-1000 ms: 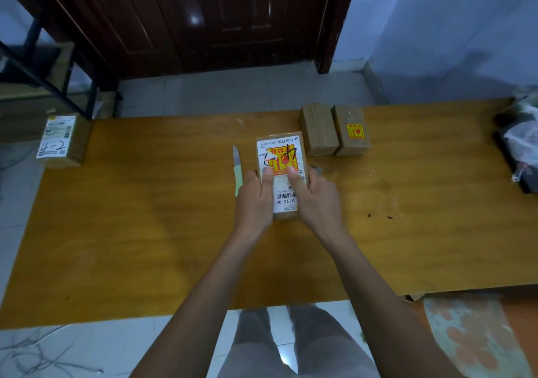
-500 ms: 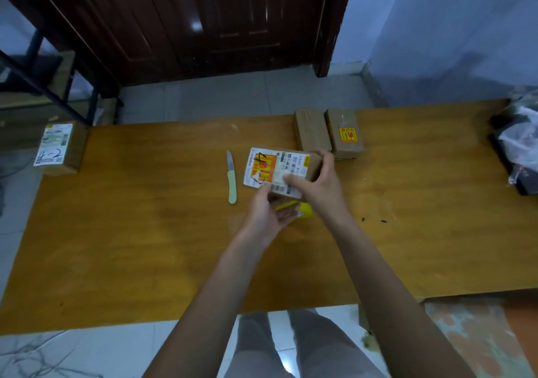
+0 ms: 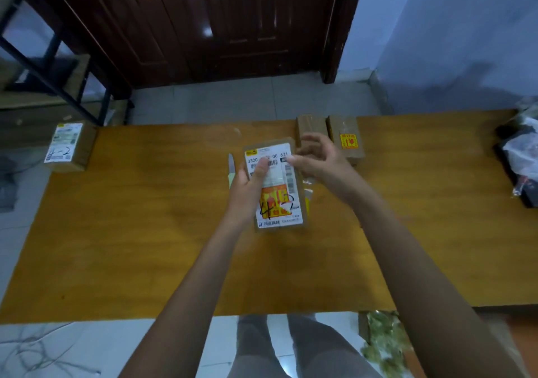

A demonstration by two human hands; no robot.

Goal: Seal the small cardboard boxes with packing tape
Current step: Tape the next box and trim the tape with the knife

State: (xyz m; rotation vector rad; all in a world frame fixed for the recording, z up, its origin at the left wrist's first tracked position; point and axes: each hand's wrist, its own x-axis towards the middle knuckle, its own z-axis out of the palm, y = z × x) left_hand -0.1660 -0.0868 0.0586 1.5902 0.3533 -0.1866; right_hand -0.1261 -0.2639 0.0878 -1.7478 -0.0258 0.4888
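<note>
Two hands on the labelled box: left hand grip clamped, right hand fingers loosely apart.

A home room: wooden door, tiled floor, wooden table.

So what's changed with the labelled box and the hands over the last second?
The labelled box was turned end for end: its barcode end, near the person a second ago, now points away. The left hand holds it with the thumb on the label; the right hand has shifted to its far right corner. The knife, the two boxes behind and the box at the table's left corner stayed put.
</note>
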